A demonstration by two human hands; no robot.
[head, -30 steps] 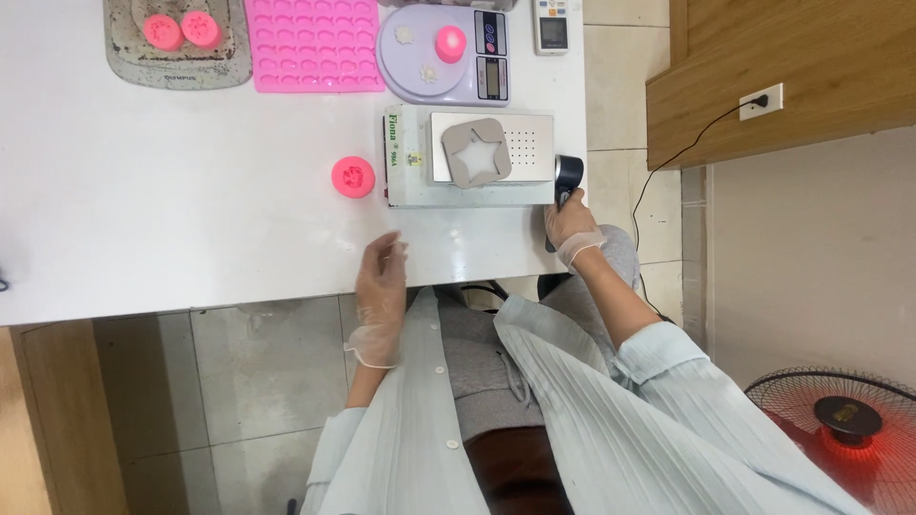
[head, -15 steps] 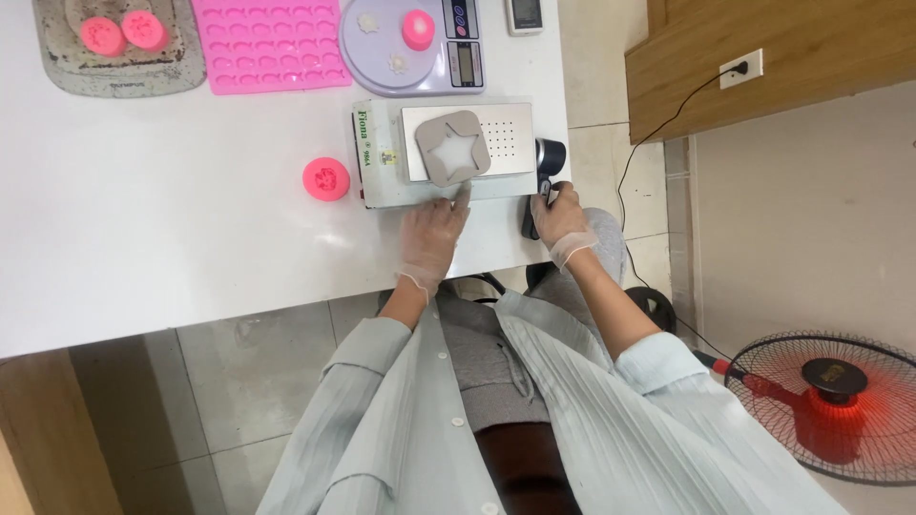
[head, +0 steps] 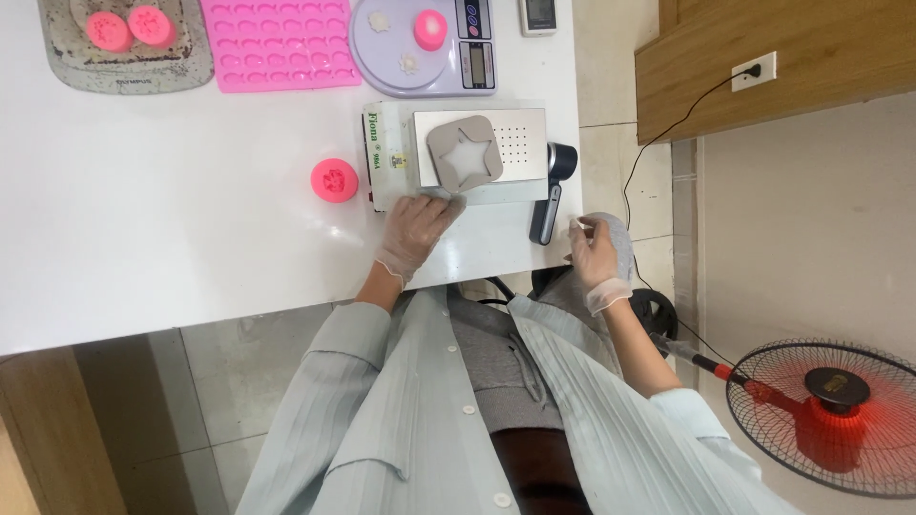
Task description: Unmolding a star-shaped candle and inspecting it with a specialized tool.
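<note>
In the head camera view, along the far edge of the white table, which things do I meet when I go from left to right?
Grey tray holding two pink pieces → pink silicone mould → round kitchen scale carrying a pink piece → small white device at the table's right corner.

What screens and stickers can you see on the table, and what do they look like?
Kitchen scale: top middle, round lilac pan, grey screen panel on its right side.
Small white device: top edge, right of the scale, with a tiny grey screen.
White machine: middle of the table, green lettering on its left end, a small yellow sticker beside it; the left hand touches its front edge.
</note>
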